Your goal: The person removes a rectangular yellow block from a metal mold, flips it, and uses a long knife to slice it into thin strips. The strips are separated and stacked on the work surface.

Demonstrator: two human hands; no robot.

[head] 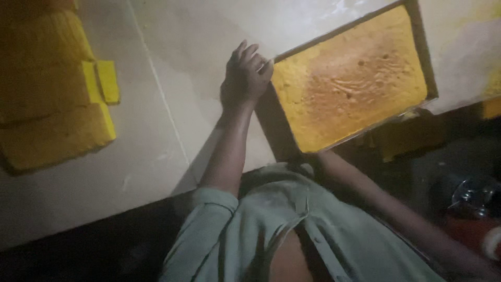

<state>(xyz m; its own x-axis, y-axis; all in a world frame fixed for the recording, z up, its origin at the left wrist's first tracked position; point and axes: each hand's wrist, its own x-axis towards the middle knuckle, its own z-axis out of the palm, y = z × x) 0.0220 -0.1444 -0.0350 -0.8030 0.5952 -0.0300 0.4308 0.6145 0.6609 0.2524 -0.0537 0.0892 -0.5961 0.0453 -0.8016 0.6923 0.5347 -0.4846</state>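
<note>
Gripping the near-left corner of the tray (424,62), the left hand (244,78) has its fingers curled over the dark metal rim, which looks like a hold meant to steady or shift the pan without touching what is in it. The tray lies tilted across the pale table (156,146), and the yellow cake (349,78) fills it edge to edge, browned and pitted in the middle, so the rim is the only bare place to grasp. The right arm (396,209) runs down past the tray's near edge toward a dim red container (472,230); its hand is lost in the dark at the frame's corner, so I cannot tell whether it is open or closed. Well left of the tray, cut yellow blocks (52,89) sit stacked together, with one thin slice (108,81) just beside them, apparently set apart from the uncut slab.
</note>
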